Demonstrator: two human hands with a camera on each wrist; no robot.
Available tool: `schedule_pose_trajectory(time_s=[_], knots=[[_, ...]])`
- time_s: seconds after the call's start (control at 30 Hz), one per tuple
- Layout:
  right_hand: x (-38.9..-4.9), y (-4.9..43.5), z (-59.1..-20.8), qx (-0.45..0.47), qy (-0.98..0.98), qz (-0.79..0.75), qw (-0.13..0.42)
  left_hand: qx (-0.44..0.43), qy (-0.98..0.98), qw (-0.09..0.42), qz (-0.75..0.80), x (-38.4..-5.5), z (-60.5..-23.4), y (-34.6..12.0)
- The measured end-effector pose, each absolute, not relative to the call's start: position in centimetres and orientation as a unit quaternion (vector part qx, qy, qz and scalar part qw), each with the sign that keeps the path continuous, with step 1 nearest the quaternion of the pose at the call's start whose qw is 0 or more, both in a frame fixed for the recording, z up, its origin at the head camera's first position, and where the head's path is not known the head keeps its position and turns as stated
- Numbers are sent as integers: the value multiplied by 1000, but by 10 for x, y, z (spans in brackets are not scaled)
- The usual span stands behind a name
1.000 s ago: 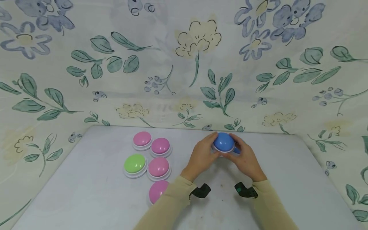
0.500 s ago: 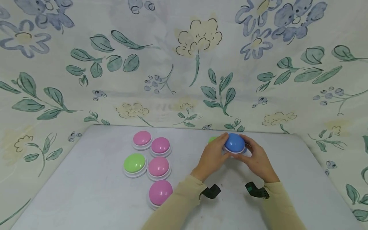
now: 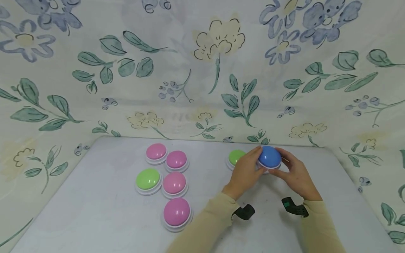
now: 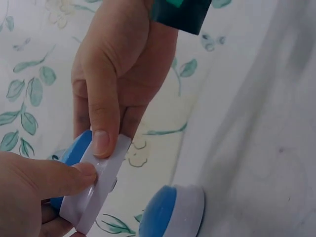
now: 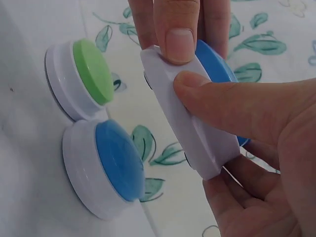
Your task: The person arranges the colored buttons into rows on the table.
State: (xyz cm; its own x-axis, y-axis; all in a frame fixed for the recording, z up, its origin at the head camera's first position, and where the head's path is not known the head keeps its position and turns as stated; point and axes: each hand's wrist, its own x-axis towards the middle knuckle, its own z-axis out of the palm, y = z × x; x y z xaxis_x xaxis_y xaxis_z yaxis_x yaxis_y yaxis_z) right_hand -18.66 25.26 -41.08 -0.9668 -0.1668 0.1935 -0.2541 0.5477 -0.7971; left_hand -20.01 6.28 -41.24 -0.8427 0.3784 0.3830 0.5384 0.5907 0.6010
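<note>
Above the back right of the table, both hands grip a blue-topped push button (image 3: 269, 157) with a white base. My left hand (image 3: 245, 173) holds its left side and my right hand (image 3: 298, 173) its right side. Close up in the right wrist view, both thumbs press the white rim of the held button (image 5: 173, 106), its underside raised off the tabletop. Below it on the table stands a second blue button (image 5: 116, 160), touching a green button (image 5: 84, 76). From the head, that second blue one is mostly hidden by the hands, and the left hand partly covers the green button (image 3: 236, 156).
Left of the hands, several pink buttons and a green button (image 3: 147, 179) stand grouped on the white table (image 3: 95, 211). The nearest pink button (image 3: 176, 212) lies close to the left sleeve (image 3: 205, 225). A floral cloth (image 3: 177, 70) rises behind the table's back edge.
Both hands have carried the blue button to the right. The green button behind the left hand has come into view, and the left sleeve has uncovered the nearest pink button.
</note>
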Motion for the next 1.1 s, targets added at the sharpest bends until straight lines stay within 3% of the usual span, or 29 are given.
schedule_pose_trajectory(time_s=[1.1], knots=[[-186, 298, -427, 75, -877, 472, 60, -230, -914, 129, -309, -200, -421, 122]])
